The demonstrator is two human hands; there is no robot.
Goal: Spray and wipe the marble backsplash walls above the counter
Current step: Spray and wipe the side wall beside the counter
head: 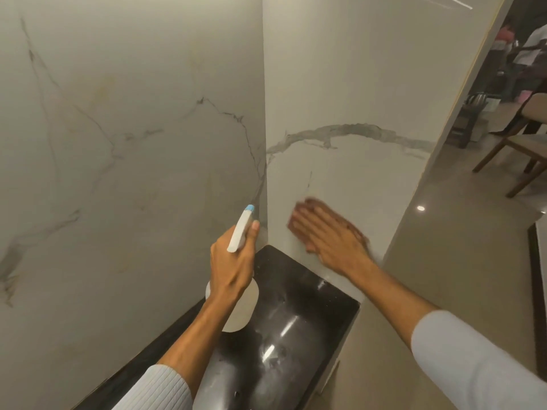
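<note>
marble corner over black counter point(296, 306): my r hand point(328, 232) lies flat, low on r wall point(340, 84), fingers point(305, 220) straight, together, pointing up-left; l hand point(231, 267), nearer corner, grips spray bottle point(241, 229).

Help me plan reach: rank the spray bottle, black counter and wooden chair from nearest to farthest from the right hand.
1. Black counter, just below the right hand.
2. Spray bottle, to its left, held by the left hand.
3. Wooden chair, far right, across the floor.
</note>
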